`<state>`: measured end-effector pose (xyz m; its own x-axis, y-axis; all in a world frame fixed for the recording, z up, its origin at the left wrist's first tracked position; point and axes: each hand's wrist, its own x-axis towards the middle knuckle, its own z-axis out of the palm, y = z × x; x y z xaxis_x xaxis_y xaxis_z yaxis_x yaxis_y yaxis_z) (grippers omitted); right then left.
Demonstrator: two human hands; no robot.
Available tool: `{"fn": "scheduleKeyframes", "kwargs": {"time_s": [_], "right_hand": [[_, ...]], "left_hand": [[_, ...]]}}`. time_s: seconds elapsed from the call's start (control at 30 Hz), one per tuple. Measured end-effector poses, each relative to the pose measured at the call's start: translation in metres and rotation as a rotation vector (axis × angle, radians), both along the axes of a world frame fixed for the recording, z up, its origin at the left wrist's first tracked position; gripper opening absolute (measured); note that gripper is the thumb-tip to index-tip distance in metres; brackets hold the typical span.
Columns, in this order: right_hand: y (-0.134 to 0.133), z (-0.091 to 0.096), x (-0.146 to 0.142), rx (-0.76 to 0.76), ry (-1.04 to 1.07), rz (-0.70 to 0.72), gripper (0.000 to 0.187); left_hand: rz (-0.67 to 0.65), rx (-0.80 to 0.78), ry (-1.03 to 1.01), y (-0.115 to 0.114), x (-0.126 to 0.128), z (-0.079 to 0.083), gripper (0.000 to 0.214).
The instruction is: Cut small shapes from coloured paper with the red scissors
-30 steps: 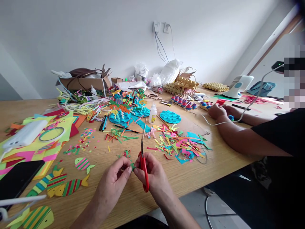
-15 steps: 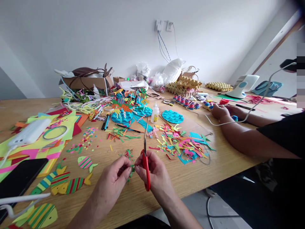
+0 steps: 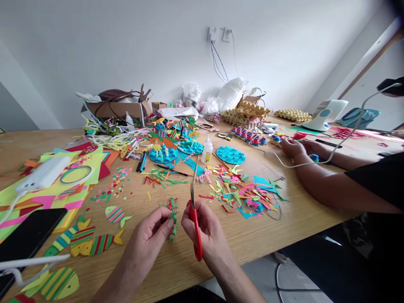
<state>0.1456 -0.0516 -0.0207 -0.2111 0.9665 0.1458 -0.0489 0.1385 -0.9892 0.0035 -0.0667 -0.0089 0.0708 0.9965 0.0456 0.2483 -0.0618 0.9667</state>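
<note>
Between the thumb and fingers of my left hand point(image 3: 154, 231) is a narrow, curled green paper strip point(image 3: 173, 223). My right hand point(image 3: 206, 231) is closed around red-handled scissors point(image 3: 196, 235), their blades together and pointing away from me. A small gap separates the two hands. Just beyond my left fingertips lie red and green paper snippets point(image 3: 171, 204). To the left of that hand rests a pink-and-green striped paper fish point(image 3: 114, 213), with several more striped fish point(image 3: 102, 244) nearer to me.
Coloured paper scraps point(image 3: 243, 193) are heaped to the right. A glue bottle point(image 3: 207, 152) stands by a blue paper disc point(image 3: 230, 155). A black phone point(image 3: 31, 231) lies at left. Another person's arms point(image 3: 318, 176) reach over the table at right, near a white cable point(image 3: 293, 166).
My right hand with the scissors has drawn slightly away from my left, widening the gap. The green strip now stays with my left fingers only. The view has shifted a little.
</note>
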Motion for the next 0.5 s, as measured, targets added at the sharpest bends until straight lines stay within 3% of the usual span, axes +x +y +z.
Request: {"fn": "scheduleKeyframes", "kwargs": {"time_s": [0.17, 0.5], "right_hand": [[-0.013, -0.005, 0.011, 0.018, -0.294, 0.127, 0.019], [-0.021, -0.006, 0.001, 0.076, -0.383, 0.138, 0.026]], "left_hand": [[0.035, 0.011, -0.100, -0.002, -0.006, 0.002, 0.015], [0.072, 0.058, -0.068, -0.003, -0.002, 0.005, 0.017]]}}
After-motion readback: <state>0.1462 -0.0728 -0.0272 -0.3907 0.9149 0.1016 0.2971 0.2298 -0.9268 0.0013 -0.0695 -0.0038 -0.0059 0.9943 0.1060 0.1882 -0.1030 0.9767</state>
